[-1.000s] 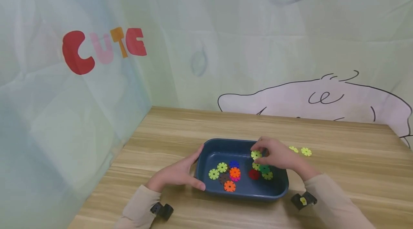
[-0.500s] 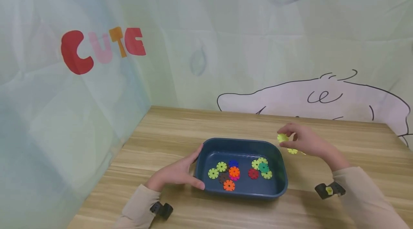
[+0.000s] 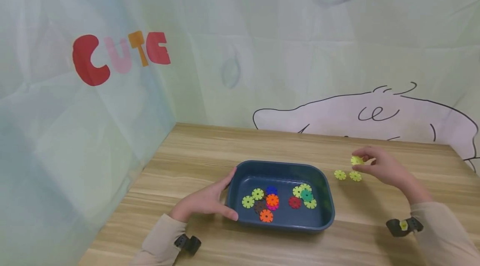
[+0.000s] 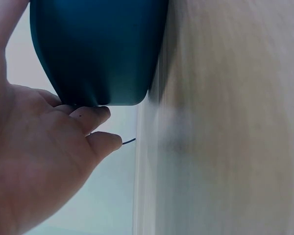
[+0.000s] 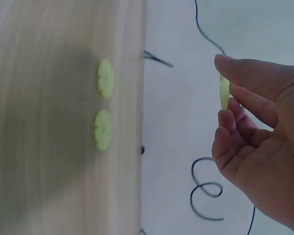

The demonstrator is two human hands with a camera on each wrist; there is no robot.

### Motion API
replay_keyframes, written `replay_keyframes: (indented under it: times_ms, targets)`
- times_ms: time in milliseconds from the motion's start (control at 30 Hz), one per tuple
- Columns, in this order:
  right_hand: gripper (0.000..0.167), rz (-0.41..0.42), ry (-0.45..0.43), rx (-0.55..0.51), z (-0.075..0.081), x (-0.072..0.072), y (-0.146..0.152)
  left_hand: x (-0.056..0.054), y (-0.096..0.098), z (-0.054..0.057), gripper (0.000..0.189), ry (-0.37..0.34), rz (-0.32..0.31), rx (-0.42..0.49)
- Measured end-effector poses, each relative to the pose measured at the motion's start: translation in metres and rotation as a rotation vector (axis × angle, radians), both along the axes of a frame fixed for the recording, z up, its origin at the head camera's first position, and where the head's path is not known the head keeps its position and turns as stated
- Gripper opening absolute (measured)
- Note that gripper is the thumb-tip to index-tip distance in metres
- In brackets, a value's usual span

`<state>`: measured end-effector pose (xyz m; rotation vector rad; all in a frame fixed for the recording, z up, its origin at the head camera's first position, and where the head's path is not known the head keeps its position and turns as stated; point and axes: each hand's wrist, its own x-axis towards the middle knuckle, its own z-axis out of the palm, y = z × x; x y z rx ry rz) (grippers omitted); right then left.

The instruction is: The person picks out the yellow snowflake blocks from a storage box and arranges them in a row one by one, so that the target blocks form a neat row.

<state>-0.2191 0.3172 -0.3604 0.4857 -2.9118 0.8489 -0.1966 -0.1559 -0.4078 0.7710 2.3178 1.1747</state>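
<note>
My right hand (image 3: 384,168) pinches a yellow-green notched plastic disc (image 3: 356,160) between thumb and fingers, raised over the table right of the tray. Seen edge-on in the right wrist view, that disc (image 5: 225,93) stands between the thumb and fingertips. Two similar discs lie flat on the table just below it in the head view, a left one (image 3: 340,175) and a right one (image 3: 355,176). At the left end of a dark blue tray (image 3: 281,227), my left hand (image 3: 204,200) grips the side, thumb at the front corner. The left wrist view shows its fingers against the outer wall.
Inside the tray lie two loose groups of notched discs. On the left are orange discs (image 3: 266,216) with green, brown, blue and pink ones; on the right, a red disc (image 3: 294,202) with several green ones. A printed cloth (image 3: 225,28) backs the wooden table (image 3: 210,141).
My right hand has lifted a yellow-green disc out of the tray and carried it rightward, past the two discs on the table. My left hand has stayed on the tray.
</note>
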Motion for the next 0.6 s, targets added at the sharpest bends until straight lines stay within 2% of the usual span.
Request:
replay_keyframes:
  times_ms: [167,600]
  targets:
    - [0.044,-0.07,-0.043,0.017,-0.011,-0.001,0.018,0.0,0.0,0.0,0.126,-0.006,-0.001,-0.005]
    - [0.042,-0.132,-0.071,0.011,-0.035,-0.003,0.046,0.0,0.0,0.0,0.126,-0.004,-0.005,-0.002]
